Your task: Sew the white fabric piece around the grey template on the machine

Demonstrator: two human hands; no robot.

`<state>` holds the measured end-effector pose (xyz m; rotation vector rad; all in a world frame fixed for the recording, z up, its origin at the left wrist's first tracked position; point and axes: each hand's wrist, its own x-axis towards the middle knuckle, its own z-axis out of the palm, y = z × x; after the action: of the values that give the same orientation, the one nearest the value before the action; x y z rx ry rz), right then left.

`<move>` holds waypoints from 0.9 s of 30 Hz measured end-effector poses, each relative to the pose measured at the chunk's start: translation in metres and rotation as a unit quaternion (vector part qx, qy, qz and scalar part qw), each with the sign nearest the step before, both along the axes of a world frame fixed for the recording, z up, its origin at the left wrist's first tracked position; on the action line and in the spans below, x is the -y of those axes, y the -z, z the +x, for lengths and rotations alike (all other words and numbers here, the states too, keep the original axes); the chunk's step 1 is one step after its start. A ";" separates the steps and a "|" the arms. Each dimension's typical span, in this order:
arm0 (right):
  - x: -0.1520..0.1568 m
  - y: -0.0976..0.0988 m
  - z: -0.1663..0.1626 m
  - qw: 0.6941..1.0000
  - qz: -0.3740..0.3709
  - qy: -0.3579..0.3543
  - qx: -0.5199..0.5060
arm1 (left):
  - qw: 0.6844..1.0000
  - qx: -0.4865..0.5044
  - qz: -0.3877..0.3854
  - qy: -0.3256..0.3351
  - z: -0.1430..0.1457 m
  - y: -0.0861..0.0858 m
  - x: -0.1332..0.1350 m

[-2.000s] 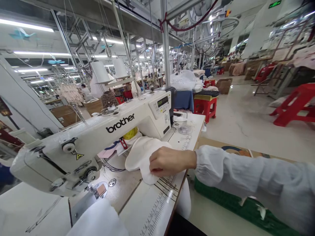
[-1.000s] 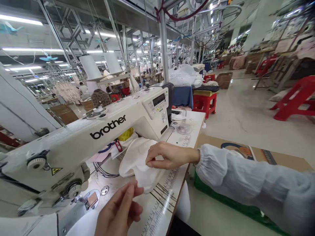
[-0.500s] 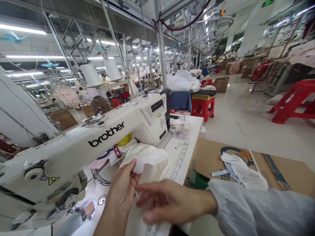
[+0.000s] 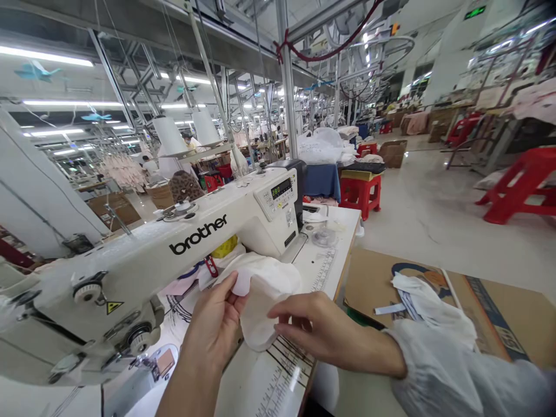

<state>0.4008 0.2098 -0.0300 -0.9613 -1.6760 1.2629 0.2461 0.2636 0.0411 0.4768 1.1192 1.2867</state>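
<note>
My left hand is closed, pinching a limp piece of white fabric between thumb and fingers. The cloth is draped over the sewing machine bed, and its rounded lower end hangs toward me. My right hand is at the right edge of the cloth, with fingers bent and the thumb a little apart from the index finger. Its fingertips are at the fabric's edge; a firm hold does not show. To the left of both hands is the white brother sewing machine, its needle area lit.
A cardboard sheet with a crumpled white garment lies to the right. Ruler markings and a clear round dish are on the table. Red stools stand beyond. Thread cones are behind the machine.
My right hand has drawn back slightly to the right, its fingers more curled beside the cloth. The fabric's lower end now shows. The machine's display now reads 280.
</note>
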 end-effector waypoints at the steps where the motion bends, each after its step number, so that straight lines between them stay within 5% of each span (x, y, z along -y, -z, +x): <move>1: 0.000 -0.001 -0.001 0.993 0.099 -0.002 0.066 | 1.000 -0.001 0.001 0.002 0.002 -0.001 -0.001; 4: -0.014 -0.004 -0.011 0.872 0.374 -0.050 0.311 | 1.000 -0.009 0.006 0.004 0.010 -0.004 -0.007; 5: -0.023 -0.003 -0.015 0.834 0.409 -0.043 0.369 | 1.000 -0.011 0.009 0.007 0.012 -0.005 -0.009; 7: -0.044 0.000 -0.021 0.819 0.393 0.004 0.419 | 1.000 -0.018 0.014 0.015 0.014 -0.005 -0.013; 12: -0.072 0.008 -0.015 0.836 0.357 0.051 0.414 | 0.999 -0.030 0.024 0.030 0.016 -0.001 -0.018; 20: -0.026 0.017 -0.024 0.882 0.372 -0.069 0.280 | 0.999 -0.036 0.024 0.013 0.013 0.005 -0.014; 27: -0.022 0.008 -0.028 0.942 0.278 -0.066 0.176 | 0.999 -0.019 0.047 0.005 0.001 -0.003 -0.004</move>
<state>0.3730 0.2314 -0.0377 -0.7561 -2.2434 0.6429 0.2473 0.2674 0.0443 0.5780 1.0902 1.3305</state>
